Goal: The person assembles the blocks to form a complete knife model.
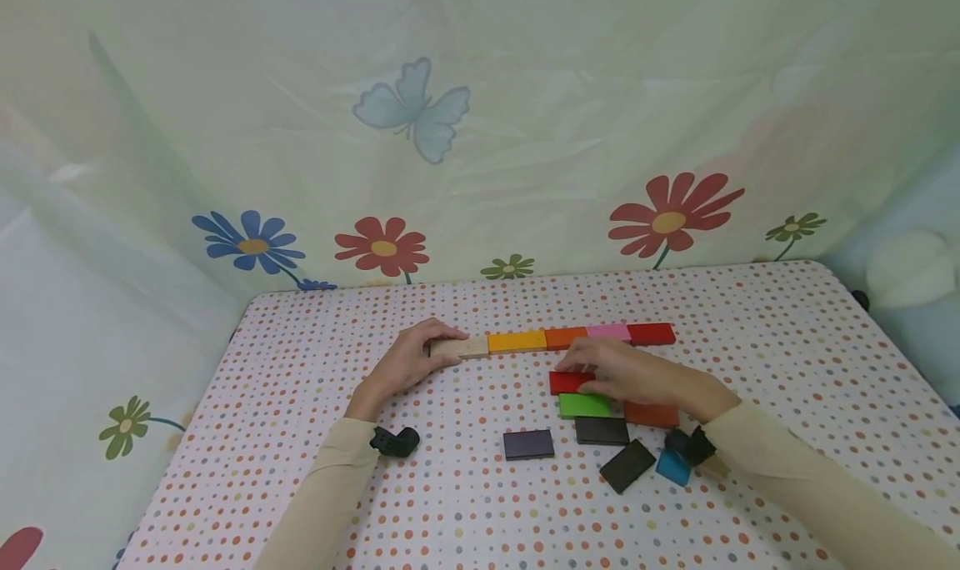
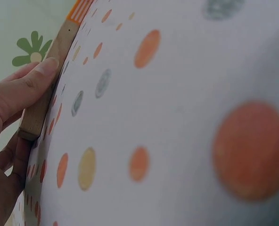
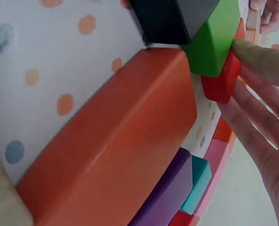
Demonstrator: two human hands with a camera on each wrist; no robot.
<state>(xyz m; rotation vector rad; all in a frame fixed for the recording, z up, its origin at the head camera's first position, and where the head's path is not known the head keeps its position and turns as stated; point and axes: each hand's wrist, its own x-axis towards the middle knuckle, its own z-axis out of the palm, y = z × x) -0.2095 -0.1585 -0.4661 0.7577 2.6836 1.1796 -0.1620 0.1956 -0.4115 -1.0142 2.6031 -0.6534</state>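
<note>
At the left end of a row of blocks, my left hand [image 1: 412,357] holds a plain wooden block [image 1: 472,349]. Its thumb lies along the near side of that block [image 2: 59,54] in the left wrist view, with other fingers around its end. My right hand [image 1: 622,374] pinches a red block [image 1: 564,382] just in front of the row, thumb on the near side and fingers on the far side. A green block [image 1: 585,406] lies directly before the red one, seemingly touching it. Part of the red block is hidden under the fingers.
The row continues rightward with yellow [image 1: 517,342], orange [image 1: 564,337], pink [image 1: 609,332] and red [image 1: 652,334] blocks. Nearer lie black [image 1: 602,431], tilted dark [image 1: 627,467], dark purple [image 1: 528,445], orange-brown [image 1: 651,415] and blue [image 1: 673,468] blocks. Purple [image 3: 165,197] and teal [image 3: 196,183] blocks show in the right wrist view.
</note>
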